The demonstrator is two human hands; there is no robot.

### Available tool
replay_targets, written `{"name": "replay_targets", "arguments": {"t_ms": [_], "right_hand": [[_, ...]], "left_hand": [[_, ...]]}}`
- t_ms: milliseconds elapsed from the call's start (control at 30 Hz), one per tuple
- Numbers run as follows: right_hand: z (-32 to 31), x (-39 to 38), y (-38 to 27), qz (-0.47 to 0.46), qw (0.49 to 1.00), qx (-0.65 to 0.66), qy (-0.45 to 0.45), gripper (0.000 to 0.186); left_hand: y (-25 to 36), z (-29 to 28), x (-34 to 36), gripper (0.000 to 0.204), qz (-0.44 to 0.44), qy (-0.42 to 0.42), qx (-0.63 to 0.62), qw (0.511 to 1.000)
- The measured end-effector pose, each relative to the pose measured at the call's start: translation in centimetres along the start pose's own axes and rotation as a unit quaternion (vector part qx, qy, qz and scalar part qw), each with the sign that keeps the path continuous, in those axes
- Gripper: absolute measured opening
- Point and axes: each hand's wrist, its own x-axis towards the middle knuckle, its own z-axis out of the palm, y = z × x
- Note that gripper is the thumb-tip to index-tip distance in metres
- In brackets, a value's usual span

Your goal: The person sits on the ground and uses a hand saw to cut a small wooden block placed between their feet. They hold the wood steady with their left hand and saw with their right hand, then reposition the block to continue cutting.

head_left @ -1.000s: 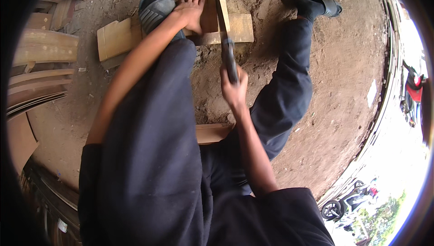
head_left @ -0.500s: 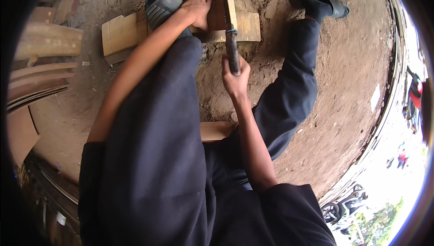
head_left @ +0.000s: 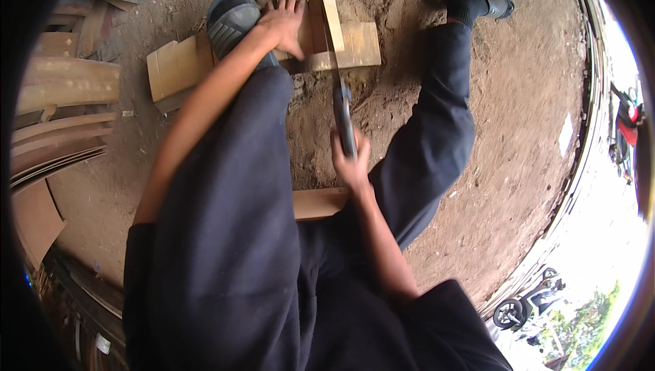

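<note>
On the near side of a wooden board (head_left: 361, 45), a person's right hand (head_left: 352, 161) grips a handsaw (head_left: 343, 120), its blade across a wood block (head_left: 334, 24) atop the board. The left hand (head_left: 280, 28), fingers spread, lies against the block, apparently to steady it. A sandaled foot (head_left: 232, 24) likely pins the board. The block sits beyond the right hand, beside the left.

The brown dirt ground (head_left: 505, 132) bears a pale wooden beam (head_left: 183, 65) and white scrap (head_left: 565, 134).
</note>
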Motion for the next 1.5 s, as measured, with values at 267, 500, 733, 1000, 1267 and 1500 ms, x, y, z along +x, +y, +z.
{"name": "replay_targets", "arguments": {"t_ms": [267, 500, 733, 1000, 1267, 1500], "right_hand": [[1.0, 7.0, -2.9, 0.081, 0.994, 0.067, -0.005, 0.019], [-1.3, -2.0, -1.0, 0.059, 0.998, -0.008, -0.015, 0.008], [2.0, 6.2, -4.4, 0.047, 0.999, 0.024, 0.000, 0.020], [-1.0, 0.1, -2.9, 0.065, 0.998, -0.006, 0.009, 0.014], [-0.9, 0.2, -4.2, 0.070, 0.997, -0.016, 0.010, 0.017], [-1.9, 0.7, -5.3, 0.097, 0.995, -0.009, 0.017, 0.017]], "left_hand": [[0.1, -0.6, 0.7, 0.135, 0.000, 0.001, -0.015, 1.000], [0.1, -0.7, -0.3, 0.137, -0.002, -0.022, -0.001, 1.000], [0.1, -0.7, 0.8, 0.132, -0.019, -0.067, 0.044, 0.997], [-0.3, -1.9, 0.0, 0.146, -0.004, -0.096, 0.058, 0.994], [-1.1, -2.2, 0.4, 0.145, 0.037, -0.107, 0.051, 0.992], [-2.1, -2.7, 2.1, 0.142, 0.071, -0.125, 0.076, 0.987]]}}
